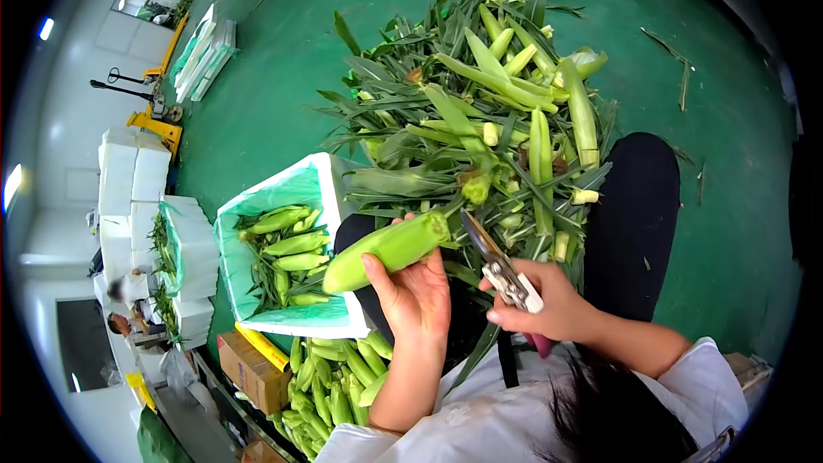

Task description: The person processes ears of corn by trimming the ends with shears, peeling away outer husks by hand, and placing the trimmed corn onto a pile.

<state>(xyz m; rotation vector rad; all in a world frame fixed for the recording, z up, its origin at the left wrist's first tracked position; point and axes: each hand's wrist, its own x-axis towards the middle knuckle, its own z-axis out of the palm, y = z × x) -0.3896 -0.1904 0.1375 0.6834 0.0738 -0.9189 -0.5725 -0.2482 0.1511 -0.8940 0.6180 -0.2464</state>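
My left hand [414, 294] is wrapped round an ear of corn [386, 253] in its green husk, its cut end turned toward the right. In my right hand [546, 300] is a pair of pruning shears [506, 270], white and metal at the handle, with the blades pointing up and left. The blade tips lie close to the cut end of the corn but apart from it. Beyond both hands spreads a heap of stripped husks and leaves [403, 133], with pale stem pieces scattered on it.
Left of my knee stands a white foam box [334, 206] lined with green film, holding several ears of corn [296, 244]. More husked ears [334, 386] are piled below it beside a cardboard box [251, 370]. A yellow pallet jack [159, 124] and stacked foam boxes [129, 171] stand farther left.
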